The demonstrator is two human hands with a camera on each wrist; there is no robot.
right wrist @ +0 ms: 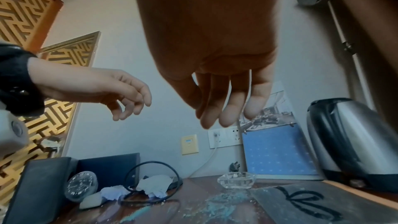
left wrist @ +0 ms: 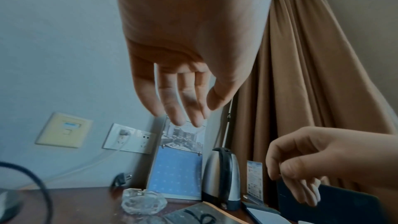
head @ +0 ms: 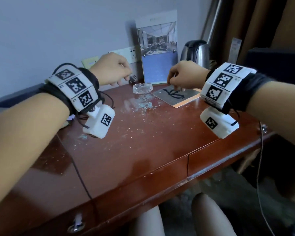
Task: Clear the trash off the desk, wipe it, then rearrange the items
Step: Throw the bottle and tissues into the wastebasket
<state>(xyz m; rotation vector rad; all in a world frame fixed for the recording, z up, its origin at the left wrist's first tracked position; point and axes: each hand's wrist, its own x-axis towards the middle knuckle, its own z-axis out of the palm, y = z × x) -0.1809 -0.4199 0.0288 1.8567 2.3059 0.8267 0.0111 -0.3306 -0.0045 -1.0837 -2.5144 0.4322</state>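
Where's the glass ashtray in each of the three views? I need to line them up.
Head: glass ashtray at the desk's back centre, between the hands.
Left wrist: bottom, left of centre.
Right wrist: lower centre-right.
Shared landmark: the blue stand-up calendar just behind it, to its right.

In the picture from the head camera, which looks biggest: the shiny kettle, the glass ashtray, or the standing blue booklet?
Largest to smallest as they look in the head view:
1. Standing blue booklet with a photo on top
2. Shiny steel kettle with a black lid
3. Clear glass ashtray
The ashtray sits nearer the camera and still looks smallest.
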